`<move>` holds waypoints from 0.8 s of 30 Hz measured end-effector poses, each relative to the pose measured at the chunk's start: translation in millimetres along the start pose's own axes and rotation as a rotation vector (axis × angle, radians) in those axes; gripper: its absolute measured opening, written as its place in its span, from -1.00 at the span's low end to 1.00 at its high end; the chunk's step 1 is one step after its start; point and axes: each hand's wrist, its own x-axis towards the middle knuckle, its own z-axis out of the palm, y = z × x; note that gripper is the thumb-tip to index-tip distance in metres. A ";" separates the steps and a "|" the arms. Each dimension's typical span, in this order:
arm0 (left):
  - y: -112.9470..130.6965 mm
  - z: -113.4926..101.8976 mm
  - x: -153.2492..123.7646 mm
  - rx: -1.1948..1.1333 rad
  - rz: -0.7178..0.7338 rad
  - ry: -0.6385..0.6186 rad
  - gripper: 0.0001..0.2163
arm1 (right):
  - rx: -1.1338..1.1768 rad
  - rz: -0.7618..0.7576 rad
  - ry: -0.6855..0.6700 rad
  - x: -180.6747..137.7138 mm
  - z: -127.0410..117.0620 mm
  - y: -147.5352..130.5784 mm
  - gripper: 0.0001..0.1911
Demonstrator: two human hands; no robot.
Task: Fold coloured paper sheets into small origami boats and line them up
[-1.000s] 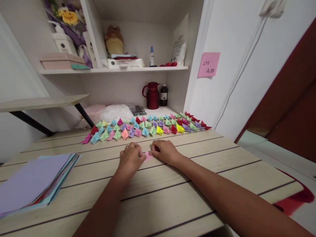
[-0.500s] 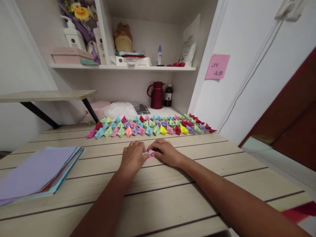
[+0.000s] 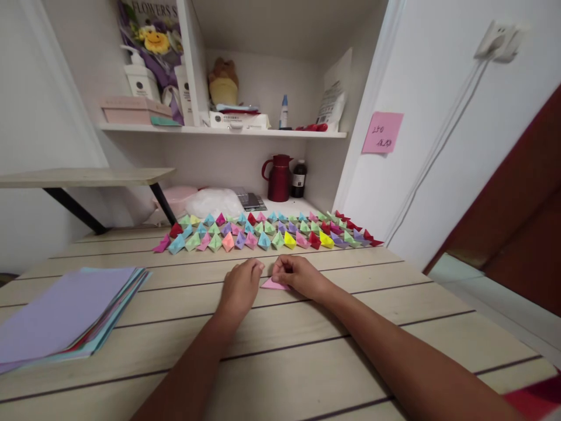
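A small piece of folded pink paper, its visible part a pointed triangle, lies at the table's middle. My right hand pinches it between thumb and fingers and covers its right part. Just left of the paper, and apart from it, is my left hand, its fingers curled together with nothing visible in them. Beyond both hands, several rows of small folded paper boats in many colours stretch across the table.
A stack of coloured paper with a lilac sheet on top lies at the left. A raised wooden shelf stands at the back left. Behind the boats are a dark red jug and a brown bottle. A pink note hangs on the wall.
My left hand has let go of the pink paper and drawn slightly away. The paper now lies as a wider triangle under my right hand, which has shifted a little right. The view has tilted up slightly.
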 end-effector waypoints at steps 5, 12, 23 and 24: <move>4.5 7.4 -4.8 -0.379 0.077 -0.018 -0.57 | 0.349 0.090 0.037 0.7 -7.9 -7.3 -0.69; 14.6 8.6 -1.6 -0.564 0.208 0.082 -0.71 | 0.626 0.152 -0.049 -7.4 -24.2 -14.7 -0.62; 16.2 1.8 3.6 -0.509 0.116 0.252 -0.87 | 0.502 0.117 0.109 -5.3 -17.7 -13.2 -0.60; 15.7 1.9 3.8 -0.510 0.094 0.245 -0.86 | 0.481 0.101 0.143 -5.2 -20.5 -13.5 -0.58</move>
